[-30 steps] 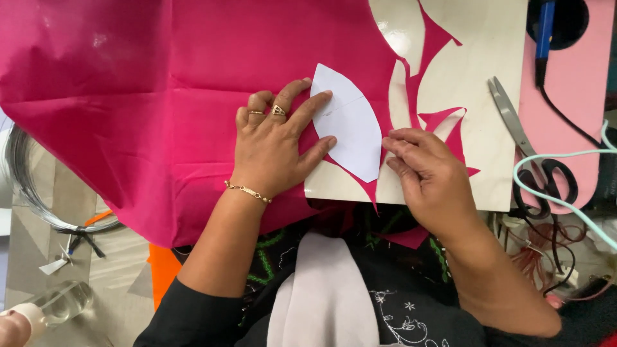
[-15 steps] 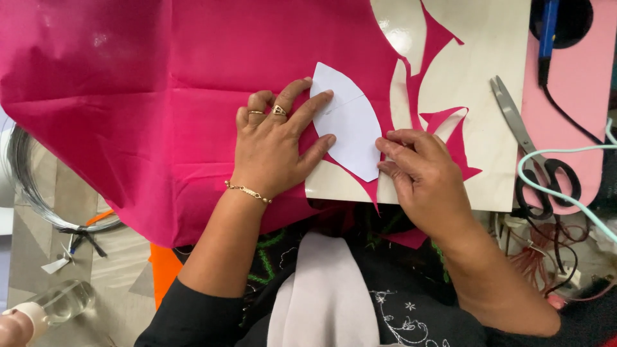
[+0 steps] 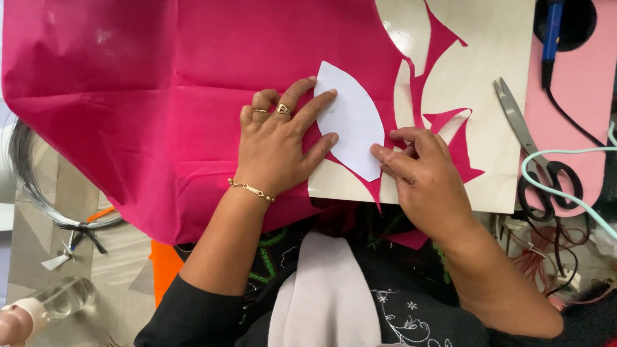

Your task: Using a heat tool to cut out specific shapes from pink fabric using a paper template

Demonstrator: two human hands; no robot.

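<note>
A person seated at a cluttered craft table presses a white paper template [image 3: 350, 125], a leaf-like shape with one pointed end, flat onto a large sheet of magenta paper [image 3: 160, 83]. The left hand [image 3: 279, 144], wearing two rings and a thin gold bracelet, lies spread with its fingers apart, palm down on the magenta sheet, the index and middle fingertips resting on the template's left edge and the thumb touching its lower side. The right hand [image 3: 421, 177] sits just to the right, its fingers drawn close together and its fingertips meeting the template's lower right edge near the point; whether it pinches the paper or only pushes against it cannot be told. The template lies near the cut edge of the magenta sheet, where curved slivers have been cut away over a pale wooden board [image 3: 488, 77]. A pair of scissors [image 3: 533, 151] with black handles lies on the board's right edge, well apart from both hands, crossed by a mint-green cable [image 3: 565, 193]. A blue tool [image 3: 550, 35] rests on a pink sheet [image 3: 588, 96] at upper right. At left, a coil of wire [image 3: 29, 186] lies beside the magenta paper, and a clear bottle [image 3: 58, 301] lies at the lower left corner.
</note>
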